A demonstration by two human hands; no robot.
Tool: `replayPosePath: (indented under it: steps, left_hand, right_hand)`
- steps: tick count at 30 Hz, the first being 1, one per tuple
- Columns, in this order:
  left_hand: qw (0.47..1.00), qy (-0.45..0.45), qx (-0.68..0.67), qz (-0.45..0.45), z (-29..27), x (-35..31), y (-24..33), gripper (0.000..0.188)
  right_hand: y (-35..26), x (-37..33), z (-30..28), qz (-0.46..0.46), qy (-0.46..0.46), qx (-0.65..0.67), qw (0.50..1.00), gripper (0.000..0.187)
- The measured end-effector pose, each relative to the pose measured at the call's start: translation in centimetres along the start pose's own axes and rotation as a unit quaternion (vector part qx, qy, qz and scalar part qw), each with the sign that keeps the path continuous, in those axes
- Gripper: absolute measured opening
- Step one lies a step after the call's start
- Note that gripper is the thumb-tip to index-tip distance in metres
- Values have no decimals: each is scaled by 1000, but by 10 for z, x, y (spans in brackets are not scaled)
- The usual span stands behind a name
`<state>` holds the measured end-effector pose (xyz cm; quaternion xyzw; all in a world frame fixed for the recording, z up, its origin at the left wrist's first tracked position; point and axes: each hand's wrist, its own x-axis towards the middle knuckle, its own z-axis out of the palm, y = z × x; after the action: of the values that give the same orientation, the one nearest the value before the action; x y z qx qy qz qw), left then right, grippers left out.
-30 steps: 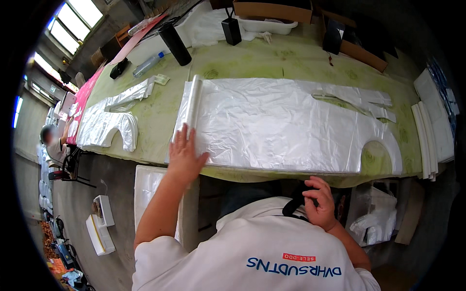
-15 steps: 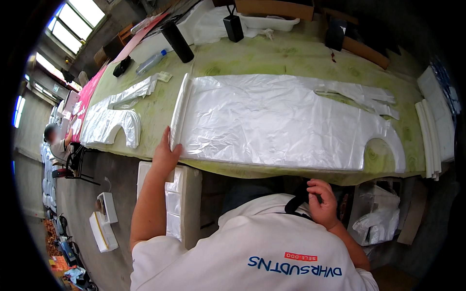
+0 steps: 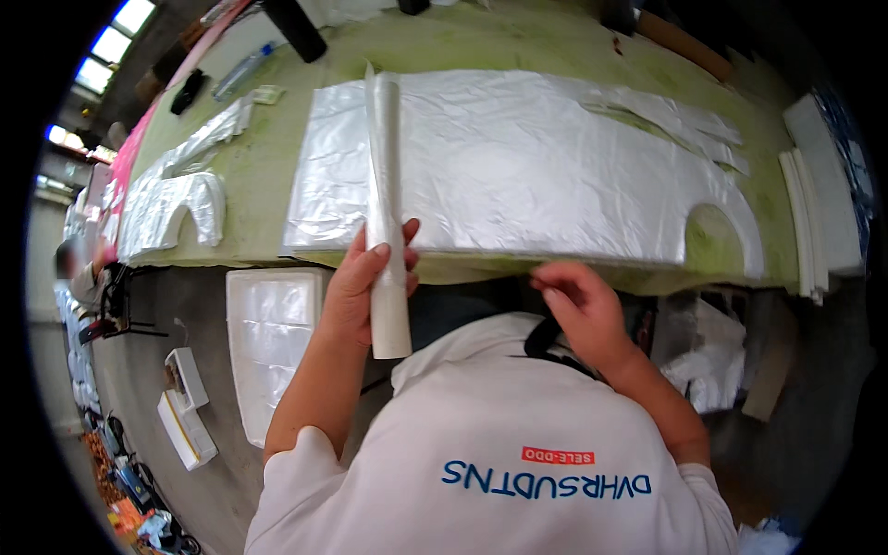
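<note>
My left hand (image 3: pixel 356 287) grips a slim roll of whitish plastic film (image 3: pixel 389 203) near its lower end. The roll stands lengthwise over the table's front edge, its far end above the plastic bags. Beneath it, a flat stack of white plastic bags (image 3: pixel 518 166) with cut-out handles at the right lies on the green-stained tabletop (image 3: pixel 499 46). My right hand (image 3: pixel 587 310) hovers in front of the table's near edge, fingers loosely bent and thumb apart, holding nothing visible.
A smaller folded pile of white bags (image 3: pixel 139 217) lies at the left, near a clear bottle (image 3: pixel 242 72) and a black cylinder (image 3: pixel 294 30). White rolls (image 3: pixel 803 222) stand at the right edge. Below the table are a white foam box (image 3: pixel 239 361) and a bag-filled bin (image 3: pixel 708 361). Another person (image 3: pixel 81 268) sits far left.
My left hand has lifted the roll off the left end of the bag stack and brought it right and toward me. My right hand has moved up and left, fingers loosening. The view has shifted.
</note>
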<state>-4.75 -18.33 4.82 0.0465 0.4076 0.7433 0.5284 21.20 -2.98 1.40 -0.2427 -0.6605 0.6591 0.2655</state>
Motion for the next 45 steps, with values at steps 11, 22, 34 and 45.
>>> replayPosePath:
  steps: [11, 22, 34, 45]
  left_hand:
    - [979, 21, 144, -141, 26, -36, -60, 76]
    - [966, -5, 257, -18, 18, -50, -63, 109]
    - [939, -59, 339, 31, 43, -16, -87, 89]
    - [589, -49, 735, 332, 71, 126, -37, 42]
  right_hand:
    - [-25, 30, 41, 222, -93, 115, 964, 32]
    - [-28, 28, 59, 270, -161, 85, 945, 22]
    - [-25, 27, 43, 298, -3, 247, 922, 51]
    - [-3, 8, 7, 276, 43, 267, 922, 53]
